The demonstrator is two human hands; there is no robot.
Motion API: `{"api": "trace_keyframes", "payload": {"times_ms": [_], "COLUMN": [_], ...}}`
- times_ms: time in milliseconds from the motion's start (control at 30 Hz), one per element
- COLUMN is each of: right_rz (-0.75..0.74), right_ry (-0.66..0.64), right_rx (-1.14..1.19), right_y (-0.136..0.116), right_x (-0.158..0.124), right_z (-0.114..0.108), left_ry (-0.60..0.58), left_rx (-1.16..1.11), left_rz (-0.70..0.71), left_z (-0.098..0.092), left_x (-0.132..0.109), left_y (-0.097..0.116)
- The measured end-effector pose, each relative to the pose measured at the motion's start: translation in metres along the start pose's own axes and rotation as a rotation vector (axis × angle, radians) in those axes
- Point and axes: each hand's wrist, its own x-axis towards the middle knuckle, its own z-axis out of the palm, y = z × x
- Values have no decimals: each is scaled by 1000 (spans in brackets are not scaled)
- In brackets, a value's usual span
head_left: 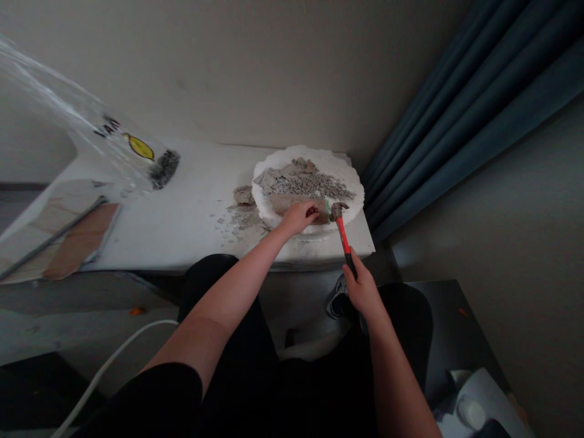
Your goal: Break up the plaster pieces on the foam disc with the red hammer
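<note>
My right hand is wrapped round the black grip of a hammer with a red shaft. The metal claw head lies at the right side of a white, ragged-edged round tray, beside a flat brown slab with a greenish right end. Over this slab my left hand is closed, its fingertips pinched together; what they hold, if anything, is too small to make out. Behind the slab, grey rubble in crumbs and larger flakes lies heaped on the tray.
Grey debris is scattered on the white table left of the tray. A clear plastic bag with dark bits stands farther left, near a brown board and a dark rod. A blue-grey curtain hangs at right.
</note>
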Motion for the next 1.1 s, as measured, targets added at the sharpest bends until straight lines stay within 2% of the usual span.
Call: {"api": "trace_keyframes", "payload": {"times_ms": [333, 500, 633, 767, 867, 1000, 1100], "right_rz": [15, -2, -17, -77, -102, -94, -92], "right_ry": [-11, 3, 19, 62, 44, -23, -24], "right_rx": [-12, 14, 25, 135, 198, 165, 141], "right_y": [0, -2, -17, -42, -58, -67, -67], "right_x": [0, 3, 1, -3, -1, 6, 7], "right_z": [0, -2, -9, -18, -22, -20, -16], "left_ry": [-9, 32, 42, 17, 19, 15, 13], "left_rx": [74, 131, 140, 159, 171, 185, 171], "left_rz": [22, 103, 150, 118, 106, 74, 65], "left_z": [1, 3, 5, 7, 8, 9, 9], "left_x": [-1, -1, -1, -2, -3, -3, -2], "left_y": [1, 1, -2, -5, -5, -2, -2]}}
